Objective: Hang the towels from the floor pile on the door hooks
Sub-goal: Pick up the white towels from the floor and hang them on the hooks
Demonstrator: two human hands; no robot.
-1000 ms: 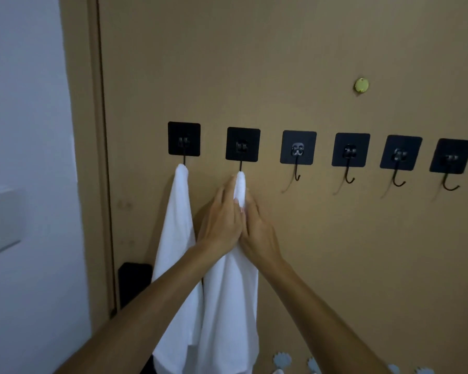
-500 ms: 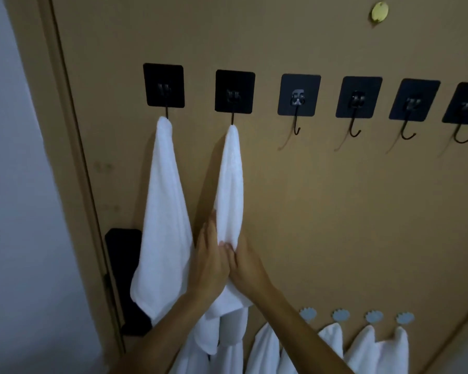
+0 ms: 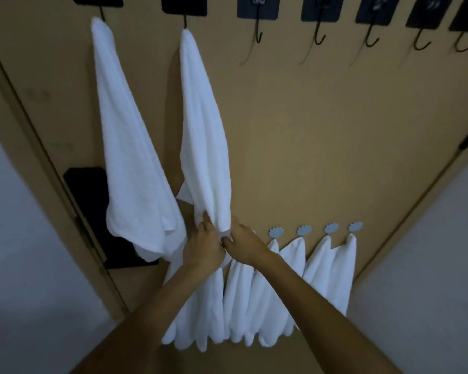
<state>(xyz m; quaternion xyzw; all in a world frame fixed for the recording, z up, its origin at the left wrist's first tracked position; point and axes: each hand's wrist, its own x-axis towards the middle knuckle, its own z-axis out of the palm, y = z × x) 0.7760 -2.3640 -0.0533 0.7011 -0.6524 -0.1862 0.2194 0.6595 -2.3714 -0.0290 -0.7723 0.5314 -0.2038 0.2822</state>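
Observation:
Two white towels hang from black hooks on the brown door (image 3: 308, 130). The first towel (image 3: 127, 147) hangs from the leftmost hook (image 3: 102, 12). The second towel (image 3: 203, 130) hangs from the hook beside it (image 3: 184, 20). My left hand (image 3: 203, 247) and my right hand (image 3: 243, 244) both grip the second towel near its lower part, close together. Several bare black hooks (image 3: 258, 36) follow to the right along the top.
A lower row of small pale-blue hooks (image 3: 304, 230) carries several smaller white towels (image 3: 322, 268). A black panel (image 3: 89, 201) sits by the door's left edge, and the door frame (image 3: 38, 157) meets a grey wall (image 3: 16, 265).
The view has tilted down, so the hooks now sit at the top edge. Both hands have slid down the second towel from near its hook to its lower part.

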